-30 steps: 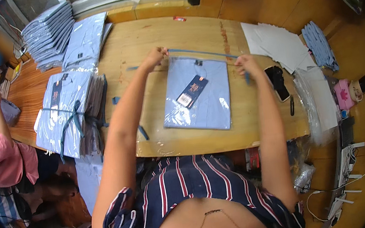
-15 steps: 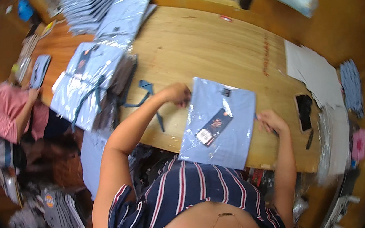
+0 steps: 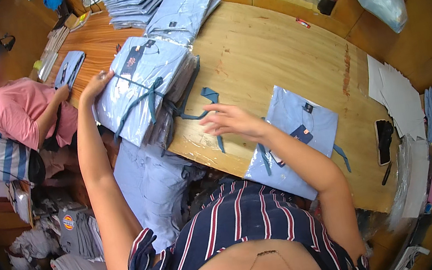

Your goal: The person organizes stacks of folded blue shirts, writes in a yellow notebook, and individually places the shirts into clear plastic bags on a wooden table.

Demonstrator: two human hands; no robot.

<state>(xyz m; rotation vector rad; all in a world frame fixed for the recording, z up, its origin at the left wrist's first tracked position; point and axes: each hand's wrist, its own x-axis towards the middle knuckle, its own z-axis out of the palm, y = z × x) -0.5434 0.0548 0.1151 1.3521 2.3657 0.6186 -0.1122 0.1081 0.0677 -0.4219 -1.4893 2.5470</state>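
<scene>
1. Head view: we see a bundle of bagged light-blue shirts (image 3: pixel 145 92) at the upper left of centre, already tied crosswise with a blue strap (image 3: pixel 152 97). One more bagged shirt (image 3: pixel 297 129) lies loose at centre right, not yet bundled.
2. Our left hand (image 3: pixel 96 85) rests flat on the bundle's far left edge, fingers apart, clamping nothing.
3. Our right hand (image 3: pixel 230 122) hovers open just right of the bundle, over the strap's loose end (image 3: pixel 206 103).
</scene>
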